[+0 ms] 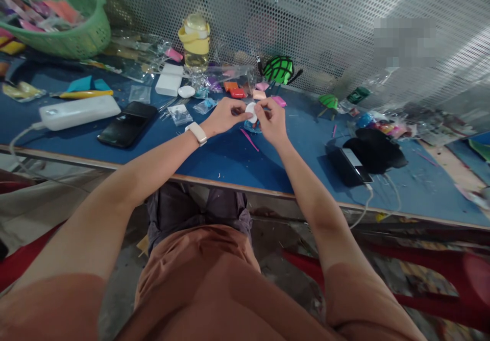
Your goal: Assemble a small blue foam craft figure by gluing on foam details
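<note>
Between the fingertips of both hands is a small flat white round piece [251, 112], perhaps soft clay; its exact material I cannot make out. My left hand [228, 115], with a pale band on the wrist, pinches its left side. My right hand [271, 118] pinches its right edge. Just beneath the hands lies a clear blue item [252, 126], partly hidden by the fingers. A thin pink modelling tool [250, 140] rests on the blue table below them. Behind the hands sit small red [238, 93] and pink [279, 101] packets.
On the left are a phone [128, 124], a white power strip [79, 112] with a cable and a green basket [72, 37]. A yellow-topped bottle [195, 42] stands by the perforated metal wall. To the right are a green-and-black ball-shaped item [278, 70] and a black box [348, 166] with cables.
</note>
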The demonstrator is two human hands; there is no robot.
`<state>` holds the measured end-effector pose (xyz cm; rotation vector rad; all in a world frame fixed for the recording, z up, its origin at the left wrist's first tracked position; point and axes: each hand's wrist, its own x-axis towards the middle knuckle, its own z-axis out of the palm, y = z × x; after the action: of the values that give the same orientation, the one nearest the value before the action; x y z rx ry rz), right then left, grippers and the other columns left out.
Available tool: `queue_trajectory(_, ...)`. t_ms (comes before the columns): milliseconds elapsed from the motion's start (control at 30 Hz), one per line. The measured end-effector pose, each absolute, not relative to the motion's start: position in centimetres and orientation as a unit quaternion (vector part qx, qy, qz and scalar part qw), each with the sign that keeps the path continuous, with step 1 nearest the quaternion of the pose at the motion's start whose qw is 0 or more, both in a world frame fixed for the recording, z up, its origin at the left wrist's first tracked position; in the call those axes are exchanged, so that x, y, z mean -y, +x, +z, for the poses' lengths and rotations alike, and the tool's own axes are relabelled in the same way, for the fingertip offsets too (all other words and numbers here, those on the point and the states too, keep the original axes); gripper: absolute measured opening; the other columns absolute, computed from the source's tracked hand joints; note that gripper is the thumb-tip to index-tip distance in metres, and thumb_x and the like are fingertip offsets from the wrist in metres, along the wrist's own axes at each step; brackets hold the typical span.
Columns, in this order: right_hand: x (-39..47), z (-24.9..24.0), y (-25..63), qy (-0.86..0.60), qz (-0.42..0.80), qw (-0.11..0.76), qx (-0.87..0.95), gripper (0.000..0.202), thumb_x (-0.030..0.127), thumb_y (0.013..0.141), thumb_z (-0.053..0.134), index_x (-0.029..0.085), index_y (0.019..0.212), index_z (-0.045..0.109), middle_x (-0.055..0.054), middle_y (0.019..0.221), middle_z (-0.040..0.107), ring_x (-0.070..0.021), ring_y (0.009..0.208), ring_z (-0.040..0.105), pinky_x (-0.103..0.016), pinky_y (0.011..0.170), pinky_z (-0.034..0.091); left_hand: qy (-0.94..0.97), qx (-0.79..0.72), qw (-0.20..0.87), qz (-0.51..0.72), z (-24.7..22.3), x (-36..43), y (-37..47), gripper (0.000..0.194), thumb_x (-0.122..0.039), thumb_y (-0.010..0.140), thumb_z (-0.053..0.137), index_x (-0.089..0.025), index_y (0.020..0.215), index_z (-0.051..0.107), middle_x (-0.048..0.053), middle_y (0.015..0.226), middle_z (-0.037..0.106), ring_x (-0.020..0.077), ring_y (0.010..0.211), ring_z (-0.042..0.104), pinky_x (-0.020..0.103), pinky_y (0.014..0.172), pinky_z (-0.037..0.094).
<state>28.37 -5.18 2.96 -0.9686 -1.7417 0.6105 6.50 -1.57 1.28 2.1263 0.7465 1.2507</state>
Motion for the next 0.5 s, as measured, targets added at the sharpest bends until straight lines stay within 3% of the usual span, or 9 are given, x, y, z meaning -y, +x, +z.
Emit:
queue_trajectory(133,5.34,2.83,27.99,-0.412,0.246,0.511,0.713,0.081,0.109,0.087,0.075,0.032,0.114,0.075,-0.004,0.102,0.077,-0.0192,0.073,0.071,-0.038,0.061,0.063,0.802,-0.282,0.267,0.454,1.59,1.92,6.57,0.067,-0.086,0.104,0.077,-0.025,0.076,0.071,0.006,0.077,0.074,0.0228,0.077,0.066,0.043,0.078,0.062)
queue_trajectory(300,4.82,2.53,28.27,-0.422,0.238,0.501,0.717,0.076,0.106,0.093,0.072,0.03,0.103,0.071,-0.002,0.089,0.07,-0.0185,0.07,0.067,-0.038,0.064,0.06,0.809,-0.272,0.283,0.437,1.84,2.4,6.58,0.058,-0.077,0.104,0.083,-0.025,0.08,0.077,0.008,0.078,0.078,0.0236,0.079,0.073,0.041,0.08,0.065)
queue_trajectory(500,4.44,2.56,28.61,-0.418,0.236,0.514,0.711,0.08,0.108,0.087,0.076,0.029,0.1,0.074,-0.002,0.085,0.068,-0.0187,0.071,0.068,-0.038,0.067,0.062,0.814,-0.265,0.301,0.421,1.32,2.45,7.01,0.058,-0.079,0.103,0.085,-0.023,0.09,0.086,0.01,0.085,0.084,0.0235,0.079,0.075,0.04,0.077,0.065)
